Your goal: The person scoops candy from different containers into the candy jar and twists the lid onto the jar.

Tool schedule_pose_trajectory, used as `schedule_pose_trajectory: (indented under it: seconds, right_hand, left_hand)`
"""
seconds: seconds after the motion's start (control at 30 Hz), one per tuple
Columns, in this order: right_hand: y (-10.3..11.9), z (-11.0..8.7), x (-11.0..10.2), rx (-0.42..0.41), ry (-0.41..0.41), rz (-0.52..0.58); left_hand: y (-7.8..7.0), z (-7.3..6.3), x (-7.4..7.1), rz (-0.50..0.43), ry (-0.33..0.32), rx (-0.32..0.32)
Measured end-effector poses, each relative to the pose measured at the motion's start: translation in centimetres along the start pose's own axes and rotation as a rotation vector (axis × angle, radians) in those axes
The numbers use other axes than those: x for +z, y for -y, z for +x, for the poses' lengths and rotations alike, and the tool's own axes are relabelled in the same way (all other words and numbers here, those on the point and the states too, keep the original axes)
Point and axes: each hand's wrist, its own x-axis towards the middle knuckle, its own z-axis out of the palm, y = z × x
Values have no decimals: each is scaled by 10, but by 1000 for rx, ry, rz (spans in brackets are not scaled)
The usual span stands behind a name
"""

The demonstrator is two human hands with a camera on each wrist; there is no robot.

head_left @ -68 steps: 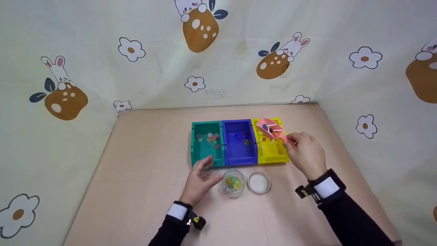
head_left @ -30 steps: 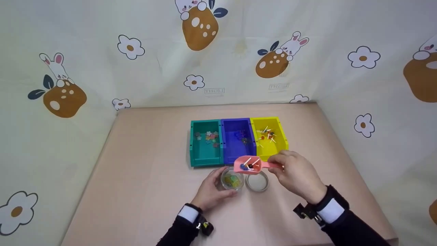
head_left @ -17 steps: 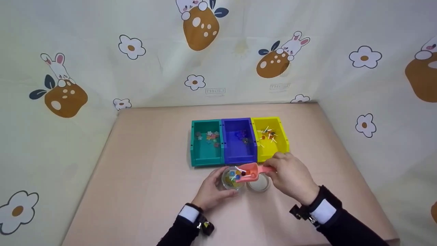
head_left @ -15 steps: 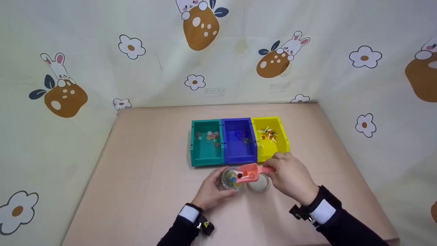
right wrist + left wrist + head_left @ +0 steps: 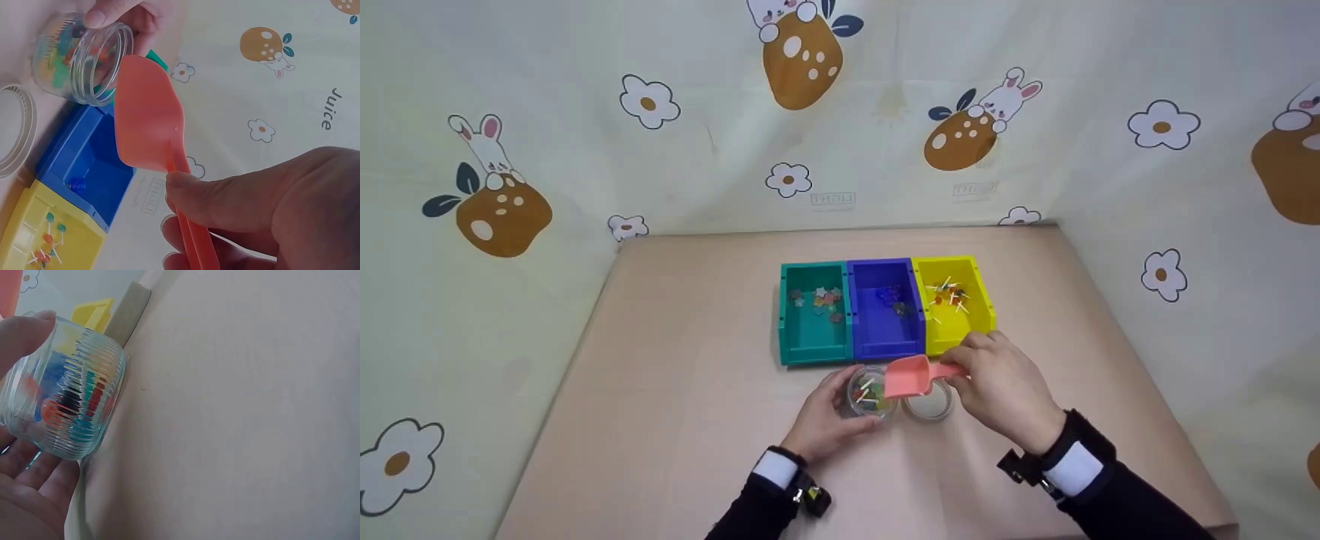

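Observation:
My left hand (image 5: 826, 421) grips a clear ribbed jar (image 5: 84, 388) that stands on the table, thumb on one side and fingers round the other. Inside the jar, small coloured pieces and white-stemmed miniature lollipops (image 5: 868, 391) show through the open mouth. My right hand (image 5: 1003, 390) pinches the handle of a pink scoop (image 5: 147, 112) between thumb and fingers. The scoop's bowl is bare and hovers at the jar's right rim, just above it. Beneath the scoop lies a round lid (image 5: 928, 405), partly covered by it in the head view.
Behind the jar stand three joined bins: a green bin (image 5: 814, 346) with star-shaped pieces, a blue bin (image 5: 887, 348) with small dark blue pieces, and a yellow bin (image 5: 949, 330) with several miniature lollipops. A patterned curtain (image 5: 720, 165) encloses the table (image 5: 682, 360).
The scoop has come from the yellow bin to the jar, and its lollipops have dropped into the jar. My left hand has closed round the jar.

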Motion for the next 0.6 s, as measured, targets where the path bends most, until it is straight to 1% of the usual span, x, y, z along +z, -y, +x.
schedule_pose_trajectory:
  seconds: [0.17, 0.3, 0.37, 0.4, 0.5, 0.53, 0.6]
  right_hand:
    - [-1, 0, 2, 38, 35, 13]
    - [0, 0, 4, 53, 47, 31]
    - [0, 0, 4, 62, 54, 39]
    - [1, 1, 4, 67, 58, 42]
    - [2, 3, 3, 85, 72, 50]
    - [3, 3, 3, 91, 74, 53]
    - [4, 5, 2, 99, 75, 57]
  left_hand:
    - [-1, 1, 0, 1, 1, 5]
    - [-3, 2, -1, 23, 7, 11]
    - [-4, 2, -2, 40, 15, 6]
    - [-5, 2, -3, 40, 21, -6]
    - [-8, 1, -8, 11, 20, -41]
    - [-9, 2, -10, -4, 10, -50]
    - [-12, 3, -16, -33, -24, -49]
